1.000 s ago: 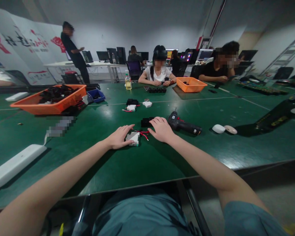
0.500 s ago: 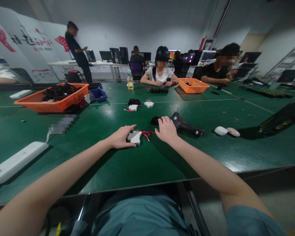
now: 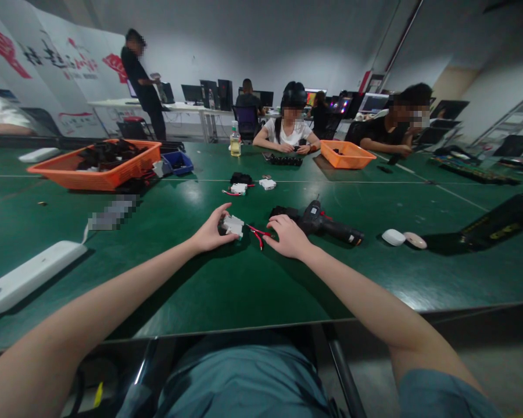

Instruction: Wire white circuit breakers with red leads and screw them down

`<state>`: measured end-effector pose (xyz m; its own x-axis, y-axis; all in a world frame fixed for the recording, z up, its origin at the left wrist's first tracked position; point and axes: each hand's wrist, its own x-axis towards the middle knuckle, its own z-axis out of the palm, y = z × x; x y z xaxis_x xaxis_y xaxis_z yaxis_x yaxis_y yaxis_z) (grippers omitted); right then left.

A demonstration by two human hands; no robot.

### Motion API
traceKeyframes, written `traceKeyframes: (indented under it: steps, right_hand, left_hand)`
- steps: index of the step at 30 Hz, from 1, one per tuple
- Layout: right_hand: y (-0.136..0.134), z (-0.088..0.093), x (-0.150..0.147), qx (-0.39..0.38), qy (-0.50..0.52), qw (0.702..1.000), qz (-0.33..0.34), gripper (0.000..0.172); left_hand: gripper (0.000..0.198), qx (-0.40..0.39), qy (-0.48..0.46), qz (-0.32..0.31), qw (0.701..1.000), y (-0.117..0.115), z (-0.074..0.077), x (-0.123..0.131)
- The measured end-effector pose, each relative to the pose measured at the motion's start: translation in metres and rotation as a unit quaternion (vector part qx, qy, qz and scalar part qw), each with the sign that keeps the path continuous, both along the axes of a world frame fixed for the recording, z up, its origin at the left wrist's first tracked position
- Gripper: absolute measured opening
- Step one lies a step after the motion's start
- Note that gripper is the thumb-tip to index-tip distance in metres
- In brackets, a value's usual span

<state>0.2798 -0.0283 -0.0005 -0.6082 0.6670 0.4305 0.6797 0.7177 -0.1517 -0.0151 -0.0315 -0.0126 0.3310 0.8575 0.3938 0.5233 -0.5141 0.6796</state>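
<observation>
My left hand (image 3: 212, 231) grips a small white block (image 3: 233, 226), shaped like a circuit breaker, between thumb and fingers. Short red wires (image 3: 258, 233) with bare metal ends stick out from its right side. My right hand (image 3: 287, 235) is at the far end of these wires, its thumb and forefinger apart and curved around the wire tip. Whether the thumb touches the wire is hard to tell. Just behind my right hand a black power screwdriver (image 3: 322, 223) lies on its side, partly covered by the fingers.
Further back on the green table (image 3: 192, 290) lie two similar white blocks (image 3: 267, 183) and a black piece (image 3: 241, 177). An orange basket (image 3: 76, 177), blue bin (image 3: 176, 164) and white power strip (image 3: 35, 276) are leftward. A co-worker (image 3: 290, 130) sits opposite, beside another orange basket (image 3: 347, 155).
My left hand has tipped the white block up and brought it slightly left and away from me. My right hand has come off the screwdriver toward the red wires.
</observation>
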Motion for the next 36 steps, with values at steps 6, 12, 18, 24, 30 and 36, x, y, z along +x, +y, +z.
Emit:
traceKeyframes:
  steps: [6,12,18,24,30,36]
  right_hand:
    - [0.001,-0.001,0.000,-0.027,-0.005,0.999,0.027,0.041]
    - [-0.002,-0.001,0.000,-0.023,-0.013,0.998,0.050,0.063]
    - [0.001,-0.004,0.000,-0.032,-0.017,0.998,0.046,0.053]
    - [0.002,-0.004,0.001,-0.044,-0.013,0.998,0.039,0.051]
    - [0.001,-0.003,0.000,-0.044,-0.019,0.998,0.045,0.051]
    - [0.001,0.000,-0.001,-0.047,-0.002,0.998,0.045,0.039]
  left_hand:
    - [0.090,0.096,0.093,0.002,0.991,-0.010,0.004,0.009]
    - [0.088,0.139,0.181,-0.045,0.973,-0.025,0.012,0.022]
    - [0.084,0.226,0.216,-0.072,0.947,-0.028,0.010,0.023]
    - [0.079,0.259,0.233,-0.073,0.934,-0.026,0.009,0.022]
    - [0.074,0.260,0.240,-0.111,0.929,-0.028,0.013,0.019]
    - [0.067,0.278,0.231,-0.159,0.919,-0.033,0.014,0.023]
